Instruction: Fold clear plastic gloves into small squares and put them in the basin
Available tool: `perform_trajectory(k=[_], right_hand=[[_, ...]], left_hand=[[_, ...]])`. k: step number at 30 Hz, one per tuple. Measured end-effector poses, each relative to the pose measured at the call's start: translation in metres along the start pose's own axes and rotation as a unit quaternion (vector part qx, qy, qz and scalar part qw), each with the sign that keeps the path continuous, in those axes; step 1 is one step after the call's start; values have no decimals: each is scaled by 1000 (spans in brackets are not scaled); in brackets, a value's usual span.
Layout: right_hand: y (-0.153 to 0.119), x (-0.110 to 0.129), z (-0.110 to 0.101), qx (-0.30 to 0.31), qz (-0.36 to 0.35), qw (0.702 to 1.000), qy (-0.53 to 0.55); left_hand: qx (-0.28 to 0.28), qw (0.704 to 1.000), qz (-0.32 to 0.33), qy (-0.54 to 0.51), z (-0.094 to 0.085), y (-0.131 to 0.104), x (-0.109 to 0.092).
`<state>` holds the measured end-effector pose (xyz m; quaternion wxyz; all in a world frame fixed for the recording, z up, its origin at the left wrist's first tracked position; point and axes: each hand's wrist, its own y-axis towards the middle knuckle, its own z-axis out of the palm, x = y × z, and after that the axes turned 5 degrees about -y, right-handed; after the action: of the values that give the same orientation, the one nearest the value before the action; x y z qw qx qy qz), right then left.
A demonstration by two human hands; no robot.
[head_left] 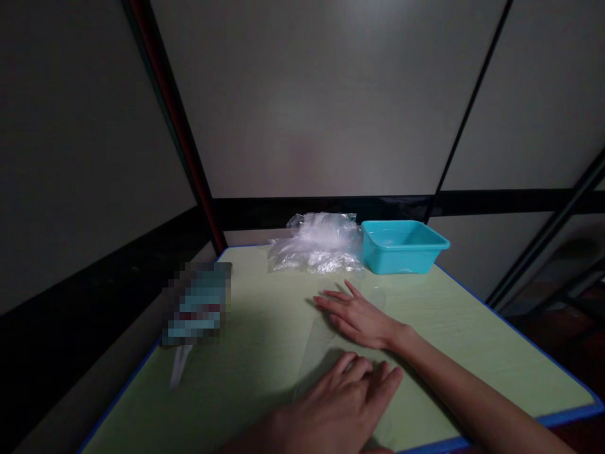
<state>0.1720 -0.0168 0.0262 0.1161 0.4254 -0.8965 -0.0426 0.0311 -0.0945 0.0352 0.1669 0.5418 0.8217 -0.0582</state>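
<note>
Smoothing (head view): seems the step in hand, clear plastic (318, 348) mid-table (255, 353)
Right hand (362, 320): far one, fingers spread over it
Left hand (343, 400): near, kinda curled, can't tell if pinching
Next move: probably calls for steady palms

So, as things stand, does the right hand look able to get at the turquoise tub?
Probably yes: the right hand is spread over clear plastic in front of the turquoise tub, and nothing upright stands between them. The left hand, lower in the picture, looks out of the way.
</note>
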Motion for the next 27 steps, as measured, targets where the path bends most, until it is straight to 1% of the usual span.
perform_trajectory(k=[2,4,5,6,8,9,11,13,15,21,27], right_hand=[[-1,-4,0,-6,4,1000,1],[-3,-10,-1,-24,13,1000,-3],[-4,-14,-2,-37,24,999,-7],[-6,-18,-4,-51,39,998,-12],[-11,-27,-8,-72,75,994,-26],[-13,-32,-11,-77,93,992,-35],[-17,-42,-15,-84,123,987,-56],[-21,-49,-17,-91,144,983,-73],[-23,-53,-17,-96,155,980,-83],[-22,-49,-16,-80,163,979,-95],[-22,-49,-16,-72,167,978,-100]], left_hand=[[-12,1000,13,-20,-2,0,2],[-27,998,24,-49,-9,-3,12],[-52,997,15,-56,-13,-5,21],[-86,994,-8,-60,-17,-8,32],[-176,979,-72,-69,-22,-13,59],[-202,972,-92,-72,-22,-15,73],[-232,964,-107,-72,-20,-20,97],[-250,959,-107,-74,-15,-24,111],[-257,958,-102,-74,-12,-25,115],[-252,960,-102,-61,-11,-23,110],[-237,965,-92,-63,-11,-22,109]])
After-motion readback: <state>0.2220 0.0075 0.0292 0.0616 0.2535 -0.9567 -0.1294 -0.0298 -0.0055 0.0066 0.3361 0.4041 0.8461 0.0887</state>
